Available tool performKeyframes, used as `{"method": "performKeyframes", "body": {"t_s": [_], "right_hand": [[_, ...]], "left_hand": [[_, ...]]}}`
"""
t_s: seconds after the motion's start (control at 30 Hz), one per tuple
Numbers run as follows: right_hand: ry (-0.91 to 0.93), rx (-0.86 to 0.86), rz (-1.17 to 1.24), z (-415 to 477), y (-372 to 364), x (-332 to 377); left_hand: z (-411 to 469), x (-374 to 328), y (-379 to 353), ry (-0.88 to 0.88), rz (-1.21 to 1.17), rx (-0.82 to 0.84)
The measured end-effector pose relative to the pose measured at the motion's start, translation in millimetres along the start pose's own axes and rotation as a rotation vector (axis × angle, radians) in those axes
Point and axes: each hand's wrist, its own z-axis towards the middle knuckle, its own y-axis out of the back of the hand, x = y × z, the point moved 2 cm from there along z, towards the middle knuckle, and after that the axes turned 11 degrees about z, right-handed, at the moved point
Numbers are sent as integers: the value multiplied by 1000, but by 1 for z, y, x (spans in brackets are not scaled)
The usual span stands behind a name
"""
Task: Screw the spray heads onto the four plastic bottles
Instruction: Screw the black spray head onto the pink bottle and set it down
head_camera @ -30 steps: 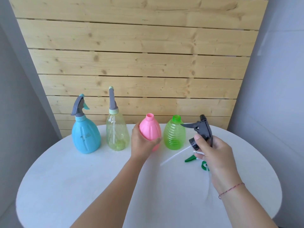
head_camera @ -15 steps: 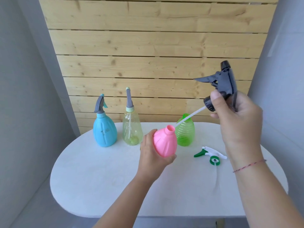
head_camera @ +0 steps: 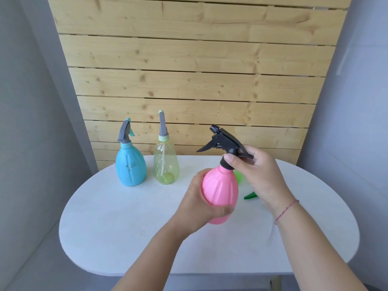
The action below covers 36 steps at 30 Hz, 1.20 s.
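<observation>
The pink bottle (head_camera: 219, 196) is a smooth, egg-shaped plastic body with shallow ribs running down its sides, held tilted a little above the white table (head_camera: 130, 223), in front of the person. The left hand (head_camera: 201, 208) wraps around its lower half, fingers curled behind and the thumb pressed across the front near the base. On its neck sits the dark grey spray head (head_camera: 225, 141), nozzle pointing up and left and the trigger sticking out to the left; its round black collar rests on the bottle mouth. The right hand (head_camera: 258, 175) pinches that collar, thumb in front and fingers closed around the back of the head. A thin red cord circles the right wrist. Half a second ago the spray head was lifted high at the right with only the tip of its white tube at the bottle mouth; now the tube is out of sight inside the bottle and the head is down on the neck. The right hand hides most of the green bottle (head_camera: 238, 175), and only the green tip of the loose spray head (head_camera: 251, 195) shows on the table beside the wrist. At the back left stand 2 bottles with heads on, the blue bottle (head_camera: 130, 166) and just beside it the clear yellowish bottle (head_camera: 166, 164). A faint dark mark shows on the blue bottle, too blurred to read.
</observation>
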Motion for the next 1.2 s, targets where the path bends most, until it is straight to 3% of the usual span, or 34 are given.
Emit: {"method": "performKeyframes", "body": {"t_s": [0.17, 0.43, 0.63, 0.77, 0.97, 1.1, 1.2], "right_hand": [[-78, 152, 161, 1, 10, -6], [-217, 488, 364, -5, 15, -6], [-360, 542, 675, -10, 7, -4], [-352, 440, 578, -5, 7, -7], [-316, 49, 232, 0, 2, -19], [-217, -212, 198, -2, -12, -24], [-154, -272, 216, -5, -20, -26]], "left_hand": [[-3, -7, 10, 63, -153, 254], [-17, -11, 22, 38, -331, 800], [-18, -9, 13, 43, -466, 875], [-17, -12, 14, 33, -465, 796], [-9, -16, 10, 116, -247, 472], [-5, -16, -1, 126, 146, 22], [-9, -22, -10, 39, 480, -300]]}}
